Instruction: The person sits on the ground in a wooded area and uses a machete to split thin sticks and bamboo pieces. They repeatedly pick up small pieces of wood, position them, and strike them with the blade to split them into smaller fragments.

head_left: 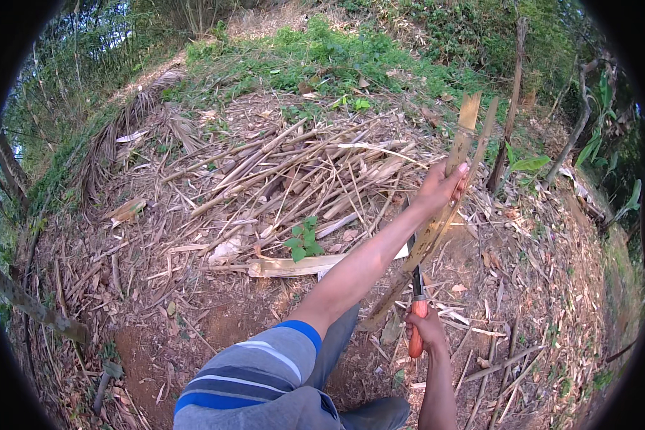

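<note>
Out in front, my left hand [443,188] is wrapped round a split bamboo piece [463,132], whose two strips spread apart above my fingers. Its lower end slants down toward the ground near my legs. Nearer to me, my right hand [428,326] grips a long knife by its orange-red wooden handle [418,330]. The dark blade [417,281] points up and away, meeting the bamboo below my left hand. Part of the blade is hidden behind the bamboo and my forearm, so I cannot tell how deep it sits.
A heap of bamboo sticks [287,172] lies ahead, with a flat pale split piece [287,267] at its near side. A hammer-like tool [106,383] is at the lower left. A thin trunk [510,100] stands at the right. Dry leaves and chips cover the sloping ground.
</note>
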Action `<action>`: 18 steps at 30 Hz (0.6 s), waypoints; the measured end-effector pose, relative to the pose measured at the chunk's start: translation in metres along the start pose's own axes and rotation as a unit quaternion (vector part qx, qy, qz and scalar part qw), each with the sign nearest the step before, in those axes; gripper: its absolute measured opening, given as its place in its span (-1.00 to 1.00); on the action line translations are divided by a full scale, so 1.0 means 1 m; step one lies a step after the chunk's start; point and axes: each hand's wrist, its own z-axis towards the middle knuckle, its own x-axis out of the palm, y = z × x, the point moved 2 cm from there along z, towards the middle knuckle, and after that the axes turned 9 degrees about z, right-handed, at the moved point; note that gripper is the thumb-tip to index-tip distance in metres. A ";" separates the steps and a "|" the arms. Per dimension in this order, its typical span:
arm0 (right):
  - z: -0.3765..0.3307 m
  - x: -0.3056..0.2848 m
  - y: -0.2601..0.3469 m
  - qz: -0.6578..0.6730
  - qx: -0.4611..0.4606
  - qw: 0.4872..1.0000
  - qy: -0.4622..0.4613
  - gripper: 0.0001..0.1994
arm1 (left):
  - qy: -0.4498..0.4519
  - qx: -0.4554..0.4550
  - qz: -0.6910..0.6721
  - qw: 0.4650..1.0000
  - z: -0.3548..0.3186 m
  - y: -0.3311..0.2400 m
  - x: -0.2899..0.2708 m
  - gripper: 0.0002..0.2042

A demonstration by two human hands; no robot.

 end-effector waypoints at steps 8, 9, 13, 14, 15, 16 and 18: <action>0.006 0.037 -0.017 0.057 -0.073 0.990 -0.110 -0.85 | -0.141 0.092 0.179 0.969 0.010 0.024 0.009 -0.69; 0.010 0.043 -0.020 0.073 -0.085 0.986 -0.126 -0.84 | -0.158 0.098 0.199 0.962 0.008 0.021 0.011 -0.69; 0.039 0.066 -0.022 0.200 -0.165 0.947 -0.188 -0.80 | -0.236 0.076 0.292 0.924 -0.001 0.013 0.032 -0.70; 0.053 0.077 -0.018 0.246 -0.211 0.923 -0.208 -0.80 | -0.250 0.073 0.314 0.913 0.001 0.017 0.038 -0.71; 0.055 0.076 -0.017 0.279 -0.224 0.907 -0.223 -0.80 | -0.263 0.070 0.336 0.902 0.004 0.021 0.045 -0.72; 0.057 0.079 -0.018 0.314 -0.233 0.890 -0.235 -0.80 | -0.233 0.043 0.348 0.907 0.009 0.025 0.044 -0.68; 0.056 0.038 -0.039 0.170 -0.179 0.951 -0.187 -0.82 | -0.169 0.050 0.263 0.949 0.019 0.035 0.035 -0.66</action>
